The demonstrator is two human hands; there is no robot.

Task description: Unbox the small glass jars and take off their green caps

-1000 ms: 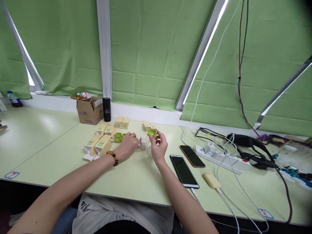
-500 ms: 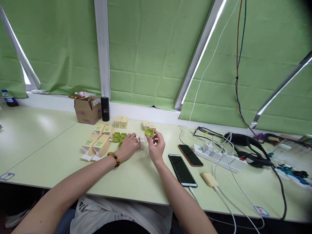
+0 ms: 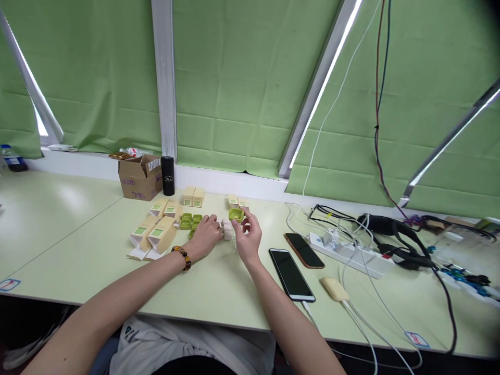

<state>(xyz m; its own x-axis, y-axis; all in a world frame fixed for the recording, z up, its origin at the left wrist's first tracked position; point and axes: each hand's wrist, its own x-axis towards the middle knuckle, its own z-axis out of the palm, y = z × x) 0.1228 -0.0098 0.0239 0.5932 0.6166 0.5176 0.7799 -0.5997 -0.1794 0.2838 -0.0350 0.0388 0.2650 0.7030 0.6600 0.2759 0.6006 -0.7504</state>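
Observation:
My right hand pinches a small green lid between thumb and fingertips, just above a small white jar on the pale green table. My left hand, with a bead bracelet at the wrist, rests on the table with fingers curled against that jar. More green lids lie to the left of it. Several cream cartons with green labels lie and stand around them.
A cardboard box and a black cylinder stand at the back left. Two phones lie to the right, then a white power strip with tangled cables, a cream charger and black headphones.
My right hand has brought the green lid slightly left and down, closer to the white jar. My left hand has stayed at the jar.

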